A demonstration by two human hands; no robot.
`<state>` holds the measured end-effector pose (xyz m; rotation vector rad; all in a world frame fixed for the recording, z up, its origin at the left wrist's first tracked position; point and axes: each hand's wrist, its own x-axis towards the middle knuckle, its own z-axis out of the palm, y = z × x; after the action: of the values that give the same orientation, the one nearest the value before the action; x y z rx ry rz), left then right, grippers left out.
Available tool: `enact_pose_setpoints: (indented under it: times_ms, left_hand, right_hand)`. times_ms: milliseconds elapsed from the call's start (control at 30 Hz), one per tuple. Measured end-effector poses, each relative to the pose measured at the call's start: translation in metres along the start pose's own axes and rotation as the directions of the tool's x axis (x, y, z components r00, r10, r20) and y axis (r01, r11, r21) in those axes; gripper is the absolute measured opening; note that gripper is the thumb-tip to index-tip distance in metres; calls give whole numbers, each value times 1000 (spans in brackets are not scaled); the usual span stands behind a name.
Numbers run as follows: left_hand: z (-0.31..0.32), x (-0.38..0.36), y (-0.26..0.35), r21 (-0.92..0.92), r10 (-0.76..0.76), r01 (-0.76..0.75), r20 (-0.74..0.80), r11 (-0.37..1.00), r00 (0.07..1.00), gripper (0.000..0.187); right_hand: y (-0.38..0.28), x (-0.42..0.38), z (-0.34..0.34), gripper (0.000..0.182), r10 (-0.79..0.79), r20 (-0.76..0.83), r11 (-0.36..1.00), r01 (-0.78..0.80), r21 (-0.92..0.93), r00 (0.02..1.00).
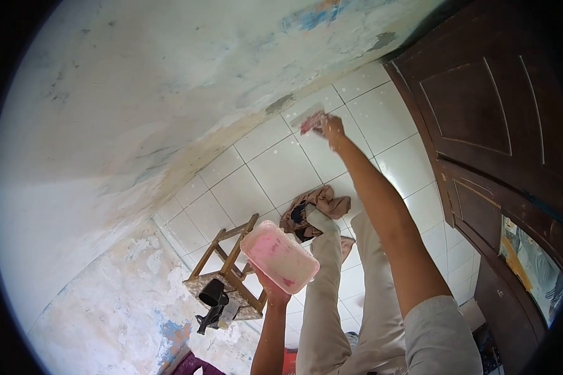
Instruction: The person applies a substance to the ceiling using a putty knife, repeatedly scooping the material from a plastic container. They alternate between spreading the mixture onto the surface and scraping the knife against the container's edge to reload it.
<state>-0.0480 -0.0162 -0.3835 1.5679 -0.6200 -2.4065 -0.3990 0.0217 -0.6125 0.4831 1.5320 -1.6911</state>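
Note:
A shallow pink-and-white tray with pink smears inside rests on my left hand, whose fingers are mostly hidden beneath it. My right arm reaches forward over the tiled floor. In my right hand is a flat scraper covered in pinkish material; its blade is blurred. The scraper is near the patchy, off-white wall, and I cannot tell whether they touch.
A wooden stool bearing a black cup stands left of my legs. Brown cloth lies on the tiles by my feet. Dark wooden doors are on the right. Purple cloth shows at the lower left.

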Motion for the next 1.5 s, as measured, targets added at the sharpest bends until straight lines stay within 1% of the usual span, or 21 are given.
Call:
enact_pose_setpoints:
  times_ms: [33,100,167,233,267,333,400,433,567,667,733,767,800,867,900,1000,1100,1200,1367,1400,1500]
  left_hand:
    - [1,2,-1,-14,-3,3,5,1000,1000,77]
    - [4,6,-1,-39,-6,7,21,999,1000,76]
    - [5,4,-6,-71,-8,12,59,997,998,75]
    - [3,4,-7,-90,-4,10,66,996,998,74]
    - [3,6,-8,-99,-2,7,55,995,998,73]
    - [8,1,-7,-136,-14,24,76,990,997,69]
    - [20,-4,-4,-186,-27,51,125,981,992,64]
    - [25,-6,-3,-205,-32,62,142,977,989,62]
    - [31,-9,-4,-243,-56,94,159,966,986,65]
    - [27,-4,-7,-244,-35,74,161,967,986,66]
    - [18,-1,-10,-258,-34,72,149,964,988,67]
    - [14,2,-11,-274,-44,83,148,958,988,68]
    - [9,5,-11,-272,-46,84,142,959,989,68]
    - [-3,10,-12,-250,-45,75,122,965,991,68]
    - [-9,11,-12,-217,-30,50,97,975,995,69]
    - [-28,11,-13,-113,17,-15,20,993,1000,70]
    - [-32,9,-9,-147,-2,5,21,989,1000,70]
    - [-30,5,-3,-204,-24,34,49,978,999,71]
    - [-14,6,5,-248,-31,50,82,967,996,70]
    - [-10,7,5,-254,-19,38,75,967,997,69]
    - [1,11,8,-254,18,-9,34,967,999,63]
  right_hand:
    - [-5,23,-5,28,-2,-34,999,0,-54,999]
    - [-46,22,-11,31,-63,121,998,61,18,991]
    - [-66,51,-7,30,-127,12,988,128,-90,992]
    - [-109,56,2,27,-303,-34,923,285,-258,952]
    - [-134,42,7,26,-353,-57,911,329,-250,934]
    - [-209,-43,25,23,-339,-159,933,353,69,927]
    - [-266,-128,34,25,-445,-112,854,458,248,889]
    - [-286,-158,33,25,-529,-103,804,536,258,842]
    - [-298,-215,21,24,-723,-199,623,748,226,662]
    - [-213,-143,-4,22,-815,-296,558,813,-166,499]
    - [-143,-107,11,20,-602,-487,724,690,2,633]
    - [-110,-86,6,17,-515,-355,852,512,-112,780]
    - [-51,-32,-5,17,-409,-301,911,365,-192,862]
    - [-31,-21,17,21,-96,-228,971,141,192,969]
    - [-24,-17,28,23,53,-147,931,5,366,988]
    - [-5,21,42,25,-170,39,958,156,240,985]
    - [-35,37,64,22,-235,83,939,205,275,968]
    - [-90,3,85,16,-280,-66,943,287,169,958]
    - [-179,-122,85,18,-350,-23,835,323,446,937]
    - [-182,-143,80,20,-377,-3,793,324,516,926]
    - [-164,-177,53,19,-472,-94,705,439,557,877]
